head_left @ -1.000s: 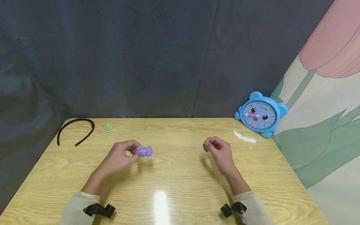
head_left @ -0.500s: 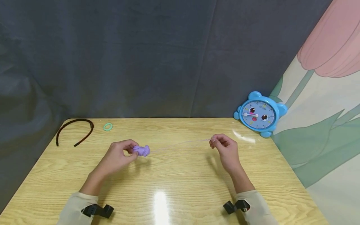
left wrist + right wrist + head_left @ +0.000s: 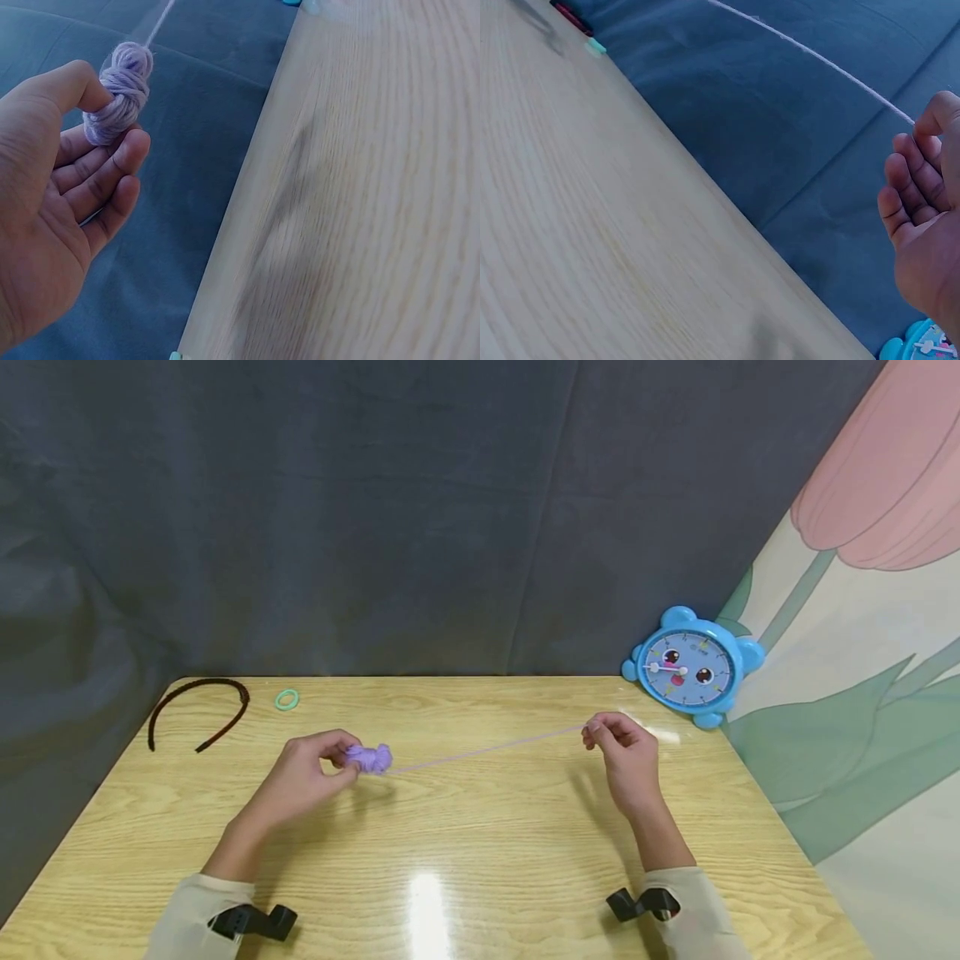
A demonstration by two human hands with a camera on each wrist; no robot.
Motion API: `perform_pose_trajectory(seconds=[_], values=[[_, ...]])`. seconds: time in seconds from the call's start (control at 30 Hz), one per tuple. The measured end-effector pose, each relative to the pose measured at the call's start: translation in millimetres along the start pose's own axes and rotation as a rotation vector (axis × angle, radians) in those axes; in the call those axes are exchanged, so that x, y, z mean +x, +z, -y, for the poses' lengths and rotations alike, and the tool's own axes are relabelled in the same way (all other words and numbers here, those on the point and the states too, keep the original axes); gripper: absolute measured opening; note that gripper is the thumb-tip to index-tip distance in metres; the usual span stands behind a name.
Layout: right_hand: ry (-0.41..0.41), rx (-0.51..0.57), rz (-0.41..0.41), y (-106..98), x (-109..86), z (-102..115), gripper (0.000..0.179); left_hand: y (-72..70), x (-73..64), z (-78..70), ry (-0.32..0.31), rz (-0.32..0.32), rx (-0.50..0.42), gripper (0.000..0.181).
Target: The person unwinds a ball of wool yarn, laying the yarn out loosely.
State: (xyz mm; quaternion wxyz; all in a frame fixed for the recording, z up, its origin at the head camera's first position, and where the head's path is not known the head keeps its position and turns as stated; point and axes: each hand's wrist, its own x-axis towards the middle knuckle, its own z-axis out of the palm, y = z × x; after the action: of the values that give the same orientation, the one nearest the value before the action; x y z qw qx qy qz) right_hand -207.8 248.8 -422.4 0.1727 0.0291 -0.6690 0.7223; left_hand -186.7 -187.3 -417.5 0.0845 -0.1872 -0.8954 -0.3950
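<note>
Between thumb and fingers my left hand (image 3: 306,775) pinches a small bundle of purple yarn (image 3: 370,758), held above the table. In the left wrist view the wound bundle of yarn (image 3: 120,94) shows its wrapped strands, and a single strand leaves its top end. That yarn strand (image 3: 483,750) runs almost straight across to the right, rising a little. My right hand (image 3: 628,762) pinches its far part between thumb and forefinger, as the right wrist view shows with the strand (image 3: 817,56) reaching the fingertips. The other fingers of the right hand (image 3: 930,195) are loosely curled.
A dark headband (image 3: 201,683) and a mint-green ring (image 3: 287,699) lie at the table's back left. A blue bear-shaped clock (image 3: 692,667) stands at the back right corner. A dark curtain (image 3: 375,527) hangs behind the wooden table (image 3: 495,860).
My right hand has moved to the right, and my left hand slightly to the left with the yarn bundle. The strand between them has grown longer; it sagged slightly midway and is straighter now.
</note>
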Motion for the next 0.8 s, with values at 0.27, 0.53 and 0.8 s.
perform_pose_trajectory(seconds=[0.27,0.53,0.8], values=[[-0.014,0.043,-0.054,-10,4.7,4,0.011,-2.8,-0.1,0.7,-0.02,-0.001,0.006,0.013],[-0.003,0.103,-0.137,-20,10.1,5,0.016,-6.4,-0.6,0.2,-0.033,-0.01,0.017,0.013],[0.013,0.142,-0.198,-30,14.7,5,0.018,-8.0,-0.8,0.5,-0.027,-0.013,0.015,0.014]])
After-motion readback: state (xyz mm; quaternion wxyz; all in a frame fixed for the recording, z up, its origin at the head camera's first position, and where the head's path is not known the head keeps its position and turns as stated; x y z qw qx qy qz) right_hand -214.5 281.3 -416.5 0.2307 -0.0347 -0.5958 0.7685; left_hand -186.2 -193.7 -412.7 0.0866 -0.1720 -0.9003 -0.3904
